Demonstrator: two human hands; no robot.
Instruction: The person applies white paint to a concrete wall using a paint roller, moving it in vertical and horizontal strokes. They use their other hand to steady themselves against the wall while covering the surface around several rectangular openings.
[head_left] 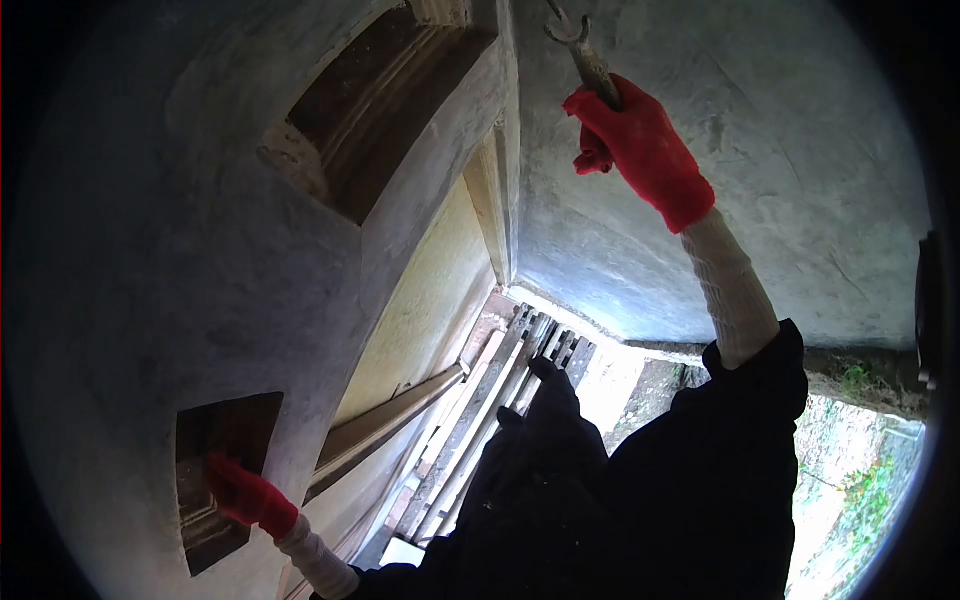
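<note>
My right hand (640, 145), in a red glove, is raised against the grey wall at the upper right. It is closed around a hand tool (595, 75) with a worn, rounded handle. A curved metal prong shows at the tool's upper end, while the rest runs out of view at the top edge. At the lower left, my left hand (250, 495), also red-gloved, reaches into a dark rectangular wall opening (230, 425). Its fingers look curled near the inner side of the opening, in deep shadow, and I cannot tell what they hold.
A larger wood-lined opening (385, 105) is set in the left wall. Plaster surfaces (740, 180) meet in a corner at the middle. Far below are slatted planks (470, 400) under my dark-clothed legs (540, 450). A wooden beam (390, 425) juts along the left wall; green plants (865, 500) show lower right.
</note>
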